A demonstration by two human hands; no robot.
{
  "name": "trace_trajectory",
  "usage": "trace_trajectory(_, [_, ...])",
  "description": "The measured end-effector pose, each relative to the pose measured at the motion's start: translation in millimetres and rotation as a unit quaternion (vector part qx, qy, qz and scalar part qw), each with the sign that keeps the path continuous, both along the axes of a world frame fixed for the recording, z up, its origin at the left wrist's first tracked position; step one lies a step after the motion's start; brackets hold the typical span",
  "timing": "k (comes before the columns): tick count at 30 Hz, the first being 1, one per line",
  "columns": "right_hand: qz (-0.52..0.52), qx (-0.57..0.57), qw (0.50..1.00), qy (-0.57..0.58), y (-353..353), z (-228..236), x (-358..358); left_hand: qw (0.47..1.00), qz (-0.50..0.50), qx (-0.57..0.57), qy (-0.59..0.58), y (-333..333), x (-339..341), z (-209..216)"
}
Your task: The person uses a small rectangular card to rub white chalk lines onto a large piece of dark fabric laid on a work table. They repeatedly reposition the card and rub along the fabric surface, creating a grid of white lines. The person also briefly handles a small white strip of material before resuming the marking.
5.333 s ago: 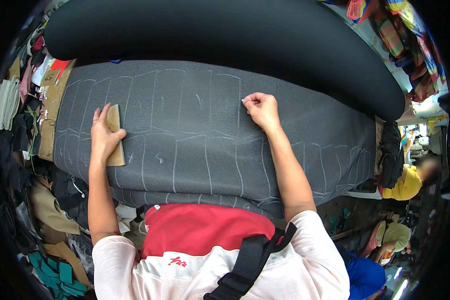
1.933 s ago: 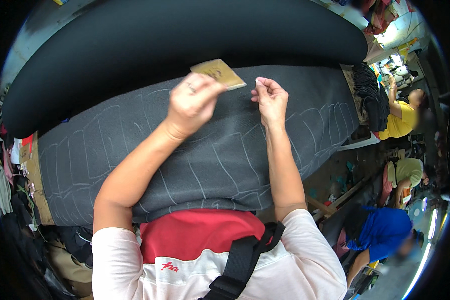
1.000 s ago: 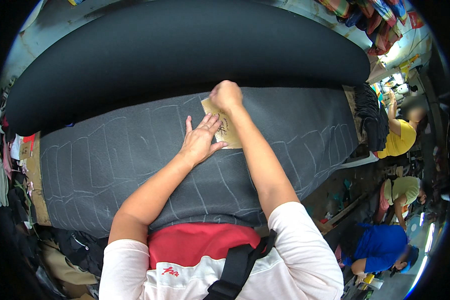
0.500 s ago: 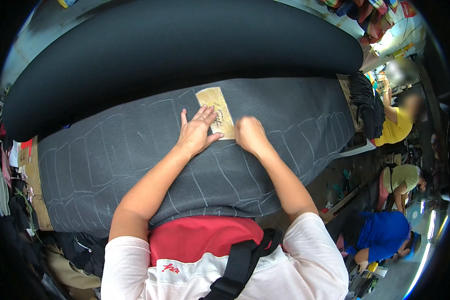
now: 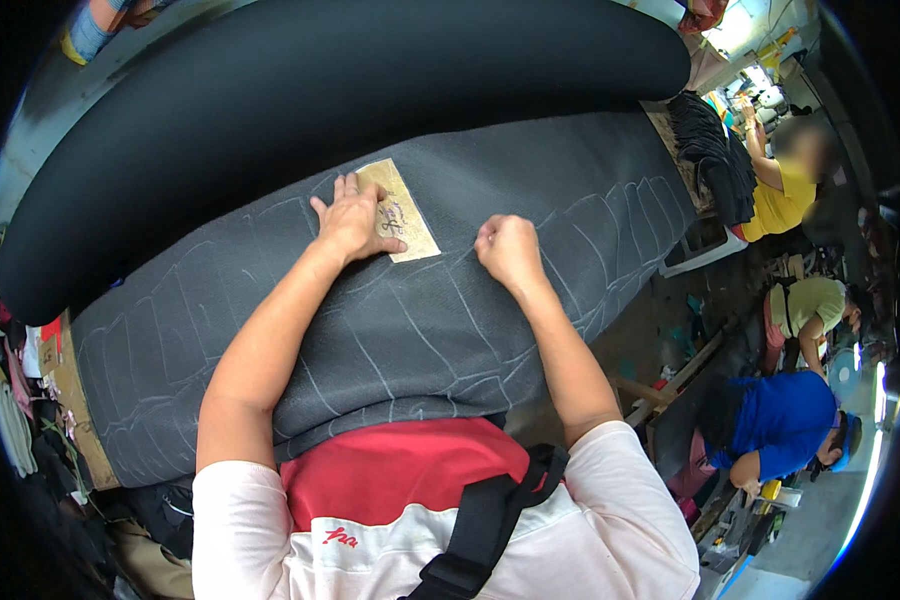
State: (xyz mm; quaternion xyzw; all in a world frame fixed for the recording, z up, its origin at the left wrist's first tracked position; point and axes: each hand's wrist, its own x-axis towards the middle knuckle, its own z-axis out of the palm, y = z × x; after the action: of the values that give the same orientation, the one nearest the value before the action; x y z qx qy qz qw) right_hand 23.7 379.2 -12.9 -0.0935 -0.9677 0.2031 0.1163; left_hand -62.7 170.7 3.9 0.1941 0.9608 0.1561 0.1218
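A tan card template (image 5: 410, 228) with handwriting on it lies on dark grey fabric (image 5: 490, 160) that is covered in pale drawn outlines. My left hand (image 5: 352, 222) rests flat over the template's left part, fingers spread and thumb out near its lower edge. To the right of the template, apart from it, my right hand (image 5: 508, 248) is closed just over the fabric. Its fingers are curled together, and whatever they may pinch is hidden.
A large black fabric roll (image 5: 340, 80) lies along the far side. Folded dark cloth (image 5: 705, 145) sits at the table's right end. Several people work at the right, one in a yellow top (image 5: 785, 200) and one in a blue top (image 5: 785, 415).
My right hand has moved off the template's right edge and away to the right. My left hand still presses on the template. The whole view has shifted a little.
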Motion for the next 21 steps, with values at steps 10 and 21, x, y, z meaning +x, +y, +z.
trace_trajectory(10, [0.191,-0.274,0.943,-0.003,-50.7,-12.8,6.7,0.995,0.026,-0.088,-0.04,12.1,-15.7,7.6])
trace_trajectory(21, [0.017,0.026,0.998,-0.051,-7.5,26.2,-4.5,0.995,0.044,0.05,0.075,12.8,-11.1,17.6])
